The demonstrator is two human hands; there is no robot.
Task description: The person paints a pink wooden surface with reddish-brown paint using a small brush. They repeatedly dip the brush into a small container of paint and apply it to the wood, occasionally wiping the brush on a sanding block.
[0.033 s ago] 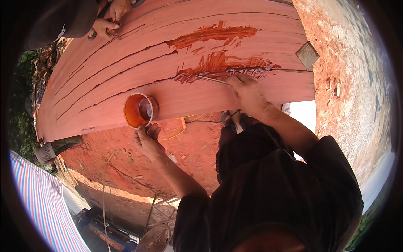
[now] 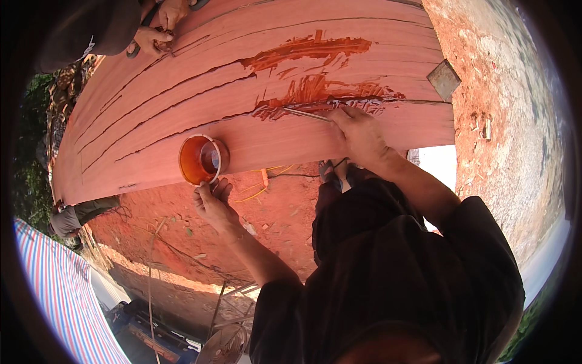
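From where I stand, 2 red smears (image 2: 310,88) cover cracks at the board's (image 2: 273,142) upper centre; leftward cracks lie bare. The right hand (image 2: 359,132) closes round a stick (image 2: 307,114), tip at the lower smear; the left hand (image 2: 214,203) pinches a cup (image 2: 188,159), left of centre.

Red earth (image 2: 297,209) is spreading from the centre toward eight o'clock, where a band of sunlight (image 2: 167,282) is crossing it; a striped sheet (image 2: 57,279) is sloping farther out at eight, green foliage (image 2: 31,139) is showing between nine and ten, and pale, shadow-streaked ground (image 2: 500,109) is glaring between two and three
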